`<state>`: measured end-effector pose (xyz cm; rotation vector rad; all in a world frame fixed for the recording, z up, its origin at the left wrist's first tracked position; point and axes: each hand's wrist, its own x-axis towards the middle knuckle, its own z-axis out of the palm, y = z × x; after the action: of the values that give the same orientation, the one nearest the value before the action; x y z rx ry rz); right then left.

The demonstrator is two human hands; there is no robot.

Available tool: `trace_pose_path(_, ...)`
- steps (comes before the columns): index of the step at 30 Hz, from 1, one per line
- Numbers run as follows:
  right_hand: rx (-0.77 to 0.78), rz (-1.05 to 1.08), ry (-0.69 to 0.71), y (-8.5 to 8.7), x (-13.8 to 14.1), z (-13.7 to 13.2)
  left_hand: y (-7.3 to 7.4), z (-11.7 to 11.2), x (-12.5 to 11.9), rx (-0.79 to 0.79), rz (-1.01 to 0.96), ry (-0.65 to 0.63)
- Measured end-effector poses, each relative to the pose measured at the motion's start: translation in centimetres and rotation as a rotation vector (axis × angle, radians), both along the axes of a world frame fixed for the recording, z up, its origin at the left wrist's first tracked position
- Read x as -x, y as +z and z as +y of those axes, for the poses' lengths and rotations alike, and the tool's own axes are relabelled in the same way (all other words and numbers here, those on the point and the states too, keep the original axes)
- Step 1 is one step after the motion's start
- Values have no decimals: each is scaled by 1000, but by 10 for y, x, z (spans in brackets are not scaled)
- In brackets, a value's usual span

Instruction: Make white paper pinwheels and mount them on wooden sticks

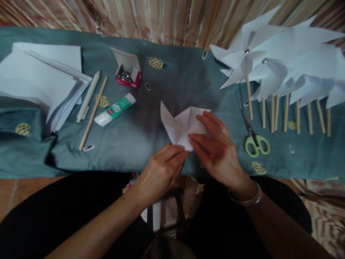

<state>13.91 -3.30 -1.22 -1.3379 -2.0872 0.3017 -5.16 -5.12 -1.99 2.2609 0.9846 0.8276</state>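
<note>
A folded white paper piece (180, 124) lies near the front of the teal cloth (151, 136). My right hand (215, 147) rests on its right side, fingers stretched flat and pressing the folds down. My left hand (161, 169) sits at the paper's near corner, fingers drawn together and pinching the tip of the paper against my right index finger. A bracelet circles my right wrist.
A stack of white sheets (40, 79), a glue stick (88, 96), a wooden stick (93, 112), a glue tube (115, 109) and an open red box of metal pins (127, 73) lie left. Green scissors (254, 138) and several finished paper pinwheels (283, 61) lie right.
</note>
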Motion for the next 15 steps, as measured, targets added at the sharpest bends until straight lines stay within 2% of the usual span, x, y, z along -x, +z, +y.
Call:
trace_pose_path(9,50,-45,11,1,2,-2,1,1,-1,-19,13,7)
trace_pose_path(15,22,-108,24,3,3,-4,1,3,0,23,0,3)
